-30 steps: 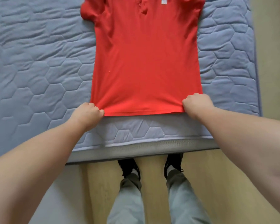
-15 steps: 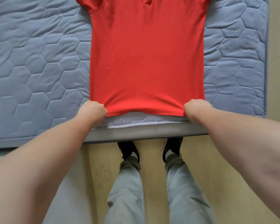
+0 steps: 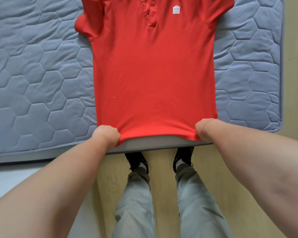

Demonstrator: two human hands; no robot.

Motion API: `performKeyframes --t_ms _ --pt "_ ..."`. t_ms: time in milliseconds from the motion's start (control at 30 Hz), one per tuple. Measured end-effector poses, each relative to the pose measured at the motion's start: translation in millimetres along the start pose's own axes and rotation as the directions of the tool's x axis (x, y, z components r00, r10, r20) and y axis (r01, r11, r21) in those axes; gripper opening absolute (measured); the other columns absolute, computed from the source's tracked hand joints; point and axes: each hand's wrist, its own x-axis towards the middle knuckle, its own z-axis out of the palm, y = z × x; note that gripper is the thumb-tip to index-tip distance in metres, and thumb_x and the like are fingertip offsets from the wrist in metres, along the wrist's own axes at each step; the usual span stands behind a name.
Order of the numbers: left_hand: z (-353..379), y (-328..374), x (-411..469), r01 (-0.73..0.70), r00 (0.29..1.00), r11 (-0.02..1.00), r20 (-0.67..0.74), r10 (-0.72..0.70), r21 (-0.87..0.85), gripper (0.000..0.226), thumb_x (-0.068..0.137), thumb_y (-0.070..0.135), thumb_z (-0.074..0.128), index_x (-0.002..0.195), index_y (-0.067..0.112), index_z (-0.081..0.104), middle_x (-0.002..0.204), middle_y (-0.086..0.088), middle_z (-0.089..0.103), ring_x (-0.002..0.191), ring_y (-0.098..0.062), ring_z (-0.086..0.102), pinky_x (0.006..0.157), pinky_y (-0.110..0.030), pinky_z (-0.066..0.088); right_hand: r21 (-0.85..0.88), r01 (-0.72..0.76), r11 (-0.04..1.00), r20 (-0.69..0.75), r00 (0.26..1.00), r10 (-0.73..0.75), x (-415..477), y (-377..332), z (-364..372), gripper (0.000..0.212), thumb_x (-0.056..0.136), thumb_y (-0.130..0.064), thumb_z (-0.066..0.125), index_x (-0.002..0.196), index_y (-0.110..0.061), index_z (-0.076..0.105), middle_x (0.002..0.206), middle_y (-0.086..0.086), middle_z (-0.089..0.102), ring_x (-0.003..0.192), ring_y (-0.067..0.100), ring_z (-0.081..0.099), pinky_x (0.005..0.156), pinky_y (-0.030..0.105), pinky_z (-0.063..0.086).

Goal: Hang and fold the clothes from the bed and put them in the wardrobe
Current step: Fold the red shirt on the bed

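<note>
Head cam: both hands, left hand (image 3: 105, 136) and right hand (image 3: 207, 128), gripped the red polo (image 3: 153, 74) hem on the bed (image 3: 33, 83); folding hadn't started yet.

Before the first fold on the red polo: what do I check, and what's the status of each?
1. Left hand grips a hem corner: ok.
2. Right hand grips the other corner: ok.
3. Red polo body flat on the mattress: ok.
4. Sleeves spread flat: not ok, the image-left sleeve is bunched.
5. Hem fully on the mattress: not ok, it overhangs the near edge.
6. Collar flat: cannot tell, cut off at the top.
</note>
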Motion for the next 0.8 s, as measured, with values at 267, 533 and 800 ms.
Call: performKeyframes --t_ms 267,533,800 --pt "-57.0 -4.7 20.2 0.14 0.975 0.976 0.193 -0.106 -0.169 0.04 0.088 0.012 0.053 0.126 0.013 0.066 0.13 -0.004 0.064 0.115 -0.029 0.066 0.08 -0.039 0.056 -0.032 0.084 0.996 0.047 0.996 -0.082 2.1 -2.1 -19.2 0.034 0.086 -0.015 0.049 0.114 -0.013 0.068 0.108 0.005 0.067 0.105 0.026 0.068 0.09 0.039 0.057" --pt "-201.0 -20.0 85.1 0.007 0.776 0.894 -0.561 -0.288 -0.449 0.031 0.09 0.008 0.052 0.12 0.017 0.052 0.119 -0.007 0.056 0.112 -0.032 0.053 0.071 -0.04 0.038 0.769 0.227 0.597 -0.555 0.702 0.446 18.4 52.2 -122.5 0.022 0.087 -0.018 0.047 0.104 -0.018 0.061 0.12 0.013 0.062 0.11 0.036 0.06 0.092 0.041 0.049" --pt "-304.5 -54.1 146.5 -0.064 0.708 0.862 -0.632 -0.316 -0.503 0.064 0.092 0.028 0.061 0.15 0.017 0.035 0.165 -0.001 0.02 0.139 -0.033 0.038 0.102 -0.052 0.043 0.829 0.535 -0.16 -0.226 0.584 0.78 53.6 144.3 -212.8 0.057 0.081 -0.029 0.064 0.132 -0.017 0.041 0.13 0.012 0.057 0.115 0.03 0.059 0.102 0.038 0.046"
